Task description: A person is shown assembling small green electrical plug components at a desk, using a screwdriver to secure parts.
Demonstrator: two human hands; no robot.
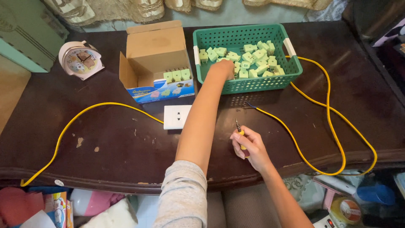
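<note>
My left hand reaches over the rim of a green plastic basket and is down among several pale green plug adapters; its fingers are hidden, so I cannot tell if it holds one. My right hand rests on the dark wooden table near the front edge, shut on a small yellow-handled screwdriver with its tip pointing away from me. A white wall socket lies between my arms, joined to a yellow cable.
An open cardboard box with a few green adapters stands left of the basket. A round pink clock lies at the far left. A second yellow cable loops across the right side. Clutter sits below the table's front edge.
</note>
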